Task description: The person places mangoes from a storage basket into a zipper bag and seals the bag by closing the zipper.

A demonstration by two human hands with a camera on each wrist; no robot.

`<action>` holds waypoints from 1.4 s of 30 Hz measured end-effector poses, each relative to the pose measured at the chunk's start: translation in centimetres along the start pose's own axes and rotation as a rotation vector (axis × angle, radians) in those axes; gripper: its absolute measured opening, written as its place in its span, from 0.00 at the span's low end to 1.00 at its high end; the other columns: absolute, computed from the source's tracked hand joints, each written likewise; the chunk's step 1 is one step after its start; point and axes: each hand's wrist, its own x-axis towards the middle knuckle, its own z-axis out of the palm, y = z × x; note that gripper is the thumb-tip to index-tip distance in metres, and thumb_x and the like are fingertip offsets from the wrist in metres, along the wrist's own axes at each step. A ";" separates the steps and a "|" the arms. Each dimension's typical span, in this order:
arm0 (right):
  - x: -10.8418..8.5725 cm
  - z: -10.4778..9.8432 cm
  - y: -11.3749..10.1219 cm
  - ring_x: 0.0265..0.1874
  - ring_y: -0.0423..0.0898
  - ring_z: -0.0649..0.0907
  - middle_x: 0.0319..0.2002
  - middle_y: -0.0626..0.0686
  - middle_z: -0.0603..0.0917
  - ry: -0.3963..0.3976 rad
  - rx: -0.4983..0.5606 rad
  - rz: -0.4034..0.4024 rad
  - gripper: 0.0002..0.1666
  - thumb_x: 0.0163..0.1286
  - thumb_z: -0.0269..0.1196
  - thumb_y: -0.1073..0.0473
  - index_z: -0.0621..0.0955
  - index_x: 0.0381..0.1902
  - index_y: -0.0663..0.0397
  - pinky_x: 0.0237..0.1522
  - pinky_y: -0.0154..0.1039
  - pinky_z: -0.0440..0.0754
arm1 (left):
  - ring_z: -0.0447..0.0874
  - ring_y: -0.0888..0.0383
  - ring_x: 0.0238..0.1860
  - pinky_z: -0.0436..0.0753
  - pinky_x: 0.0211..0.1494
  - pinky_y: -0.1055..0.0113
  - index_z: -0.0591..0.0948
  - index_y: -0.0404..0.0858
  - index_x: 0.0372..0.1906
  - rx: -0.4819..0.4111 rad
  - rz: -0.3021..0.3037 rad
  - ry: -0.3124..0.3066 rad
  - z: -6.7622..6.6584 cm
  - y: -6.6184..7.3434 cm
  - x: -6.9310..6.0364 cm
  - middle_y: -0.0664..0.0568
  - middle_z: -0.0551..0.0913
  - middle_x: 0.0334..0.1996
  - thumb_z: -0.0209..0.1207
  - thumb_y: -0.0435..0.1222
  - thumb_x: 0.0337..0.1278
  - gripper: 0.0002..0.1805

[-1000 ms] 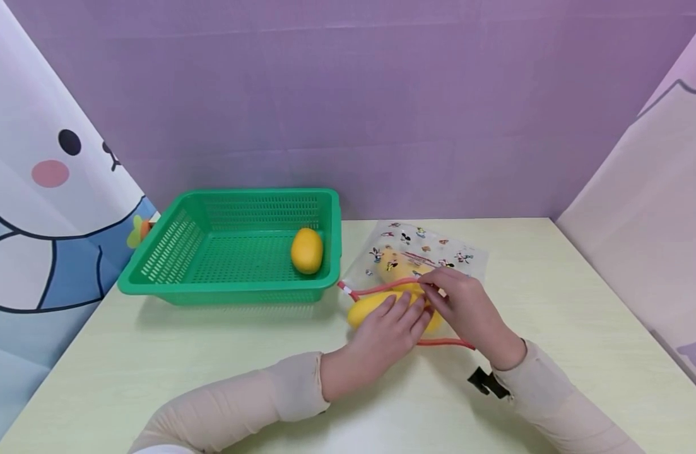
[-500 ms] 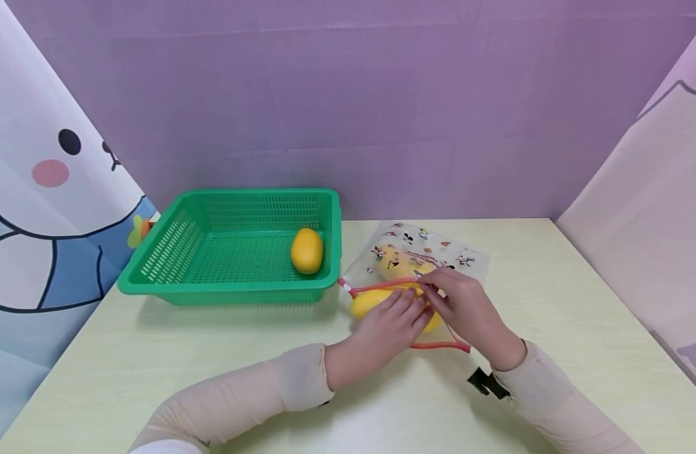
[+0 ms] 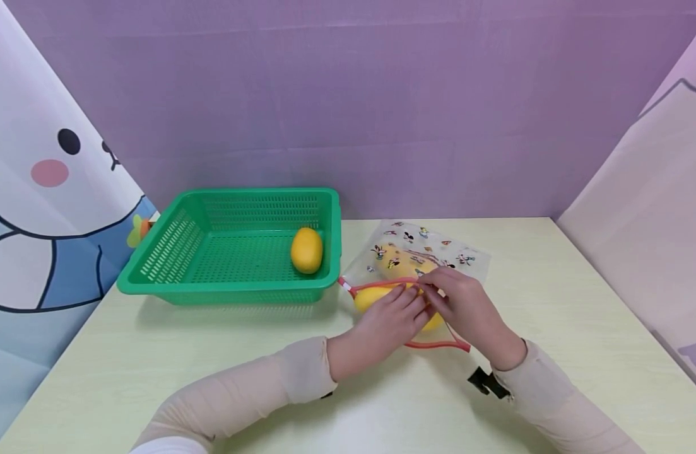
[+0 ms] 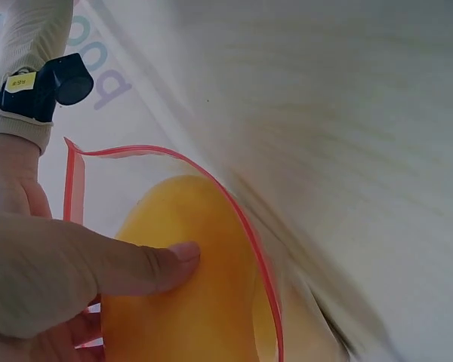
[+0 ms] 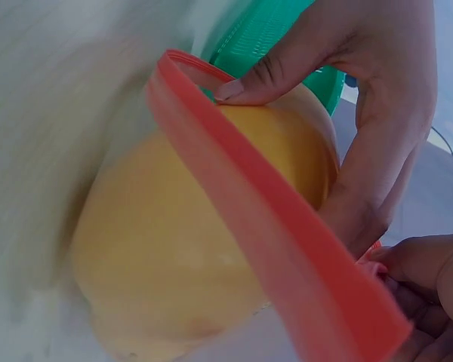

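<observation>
A clear printed bag (image 3: 472,252) with a red zip edge (image 3: 438,345) lies on the table, its mouth toward the person. One yellow mango-like fruit (image 3: 399,261) shows through its far part. My left hand (image 3: 382,331) grips another yellow fruit (image 3: 367,297) at the mouth, thumb on top of it in the left wrist view (image 4: 189,302). My right hand (image 3: 467,309) pinches the upper red edge, which the right wrist view shows bunched between its fingers (image 5: 419,260). The fingertips of both hands are close together, and they hide part of the held fruit.
A green basket (image 3: 228,288) stands left of the bag, with one yellow fruit (image 3: 306,251) at its right end. A purple cloth (image 3: 348,113) hangs behind the table, and printed cloths (image 3: 654,208) stand at both sides.
My left hand and the fruit in it have moved slightly right and away from the person. The near red edge has shifted a little left. My right hand has stayed in place.
</observation>
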 end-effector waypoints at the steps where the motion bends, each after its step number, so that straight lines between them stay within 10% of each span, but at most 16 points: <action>1: 0.0 0.0 0.0 0.28 0.42 0.81 0.33 0.52 0.84 0.001 0.000 0.000 0.12 0.52 0.68 0.76 0.83 0.34 0.60 0.26 0.34 0.81 | 0.66 0.56 0.61 0.66 0.65 0.66 0.66 0.47 0.67 -0.003 0.006 -0.011 0.0 0.0 0.1 0.54 0.71 0.60 0.54 0.40 0.66 0.26; 42: 0.2 0.0 0.1 0.29 0.43 0.81 0.33 0.51 0.84 0.005 -0.019 -0.034 0.14 0.48 0.70 0.75 0.83 0.34 0.60 0.28 0.37 0.83 | 0.57 0.54 0.70 0.65 0.67 0.66 0.59 0.51 0.72 -0.149 -0.034 -0.263 1.0 -0.5 1.4 0.56 0.63 0.68 0.65 0.49 0.51 0.43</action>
